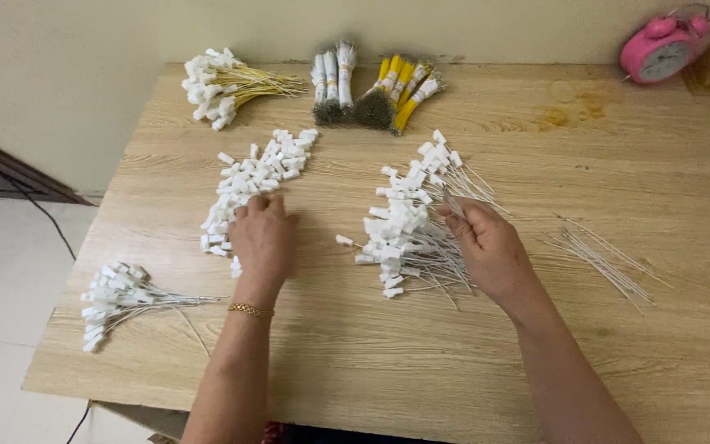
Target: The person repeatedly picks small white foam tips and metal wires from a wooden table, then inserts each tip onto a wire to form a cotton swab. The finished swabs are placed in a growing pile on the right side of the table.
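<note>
Looks like assembly work, fitting loose white connector caps onto thin wires; going left to right: one fanned bundle of capped grey wires (117,298) near the table's left edge; one capped yellow-wire bundle (222,85) at the back; the left hand (263,238) lies flat, fingers narrow, fingertips on the single heap of loose white caps (252,181), too many to count; five tied bundles (371,82) at the back, two pale, three yellow; the right hand (491,247) is closed on wires of the big capped pile (408,222); one loose spread of bare wires (597,255); one pink alarm clock (663,45); my guess, next is pinching up one cap cleanly
</note>
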